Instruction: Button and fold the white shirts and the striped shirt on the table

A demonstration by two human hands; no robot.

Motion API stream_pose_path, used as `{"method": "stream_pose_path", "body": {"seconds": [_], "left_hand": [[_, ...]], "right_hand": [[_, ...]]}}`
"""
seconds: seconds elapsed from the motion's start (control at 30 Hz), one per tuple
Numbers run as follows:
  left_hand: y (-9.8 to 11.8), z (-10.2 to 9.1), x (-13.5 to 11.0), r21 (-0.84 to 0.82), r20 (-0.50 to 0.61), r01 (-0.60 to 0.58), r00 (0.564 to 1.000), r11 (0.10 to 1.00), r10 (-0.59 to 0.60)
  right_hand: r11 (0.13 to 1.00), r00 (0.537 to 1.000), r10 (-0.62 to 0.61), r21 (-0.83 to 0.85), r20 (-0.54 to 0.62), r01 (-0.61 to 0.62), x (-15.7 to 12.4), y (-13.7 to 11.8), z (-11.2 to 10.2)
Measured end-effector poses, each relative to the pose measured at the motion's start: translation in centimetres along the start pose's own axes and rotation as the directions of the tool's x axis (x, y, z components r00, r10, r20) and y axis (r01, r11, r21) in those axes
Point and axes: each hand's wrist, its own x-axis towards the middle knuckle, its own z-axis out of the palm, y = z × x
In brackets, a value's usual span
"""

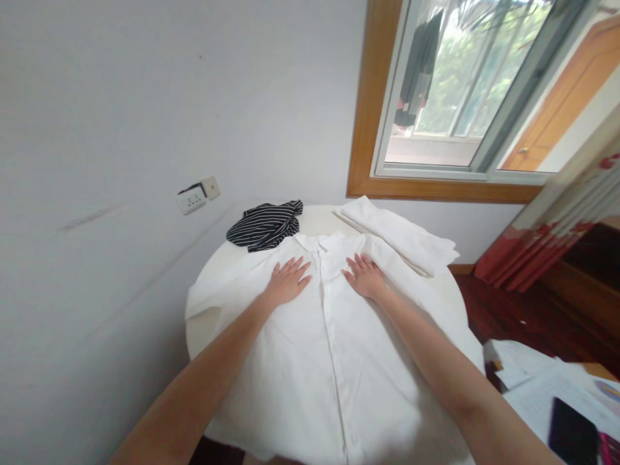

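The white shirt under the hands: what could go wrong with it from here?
The left hand and right hand lie flat on the white shirt; sliding them might crease it. Its lower part seems to reach past the near edge of the table, so it could slip down.

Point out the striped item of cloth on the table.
The black bundle with white stripes, at the far left beyond the left hand; the spread shirt and the folded cloth are plain white.
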Motion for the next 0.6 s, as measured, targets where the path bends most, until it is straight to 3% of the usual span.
{"method": "stream_pose_path", "body": {"seconds": [0.17,0.4,0.5,0.6], "left_hand": [[-1.2,-0.5,-0.2,-0.012,-0.030,-0.047,0.998,0.999,0.047],[-4.7,-1.2,-2.5,0.026,-0.056,-0.156,0.986,0.987,0.157],[-4.8,-2.1,-2.6,0.047,-0.082,-0.126,0.988,0.991,0.130],[-2.5,-3.1,-1.2,0.039,-0.087,-0.144,0.985,0.989,0.147]], "right_hand": [[0.994,0.994,-0.106,-0.018,-0.019,0.106,-0.6,3.0,-0.1],[0.978,0.973,-0.204,0.027,-0.105,0.208,-1.2,6.6,-0.2],[0.976,0.972,-0.205,0.043,-0.119,0.211,-1.3,6.2,-1.4],[0.975,0.973,-0.219,0.031,-0.079,0.222,-1.7,3.8,-3.2]]}}
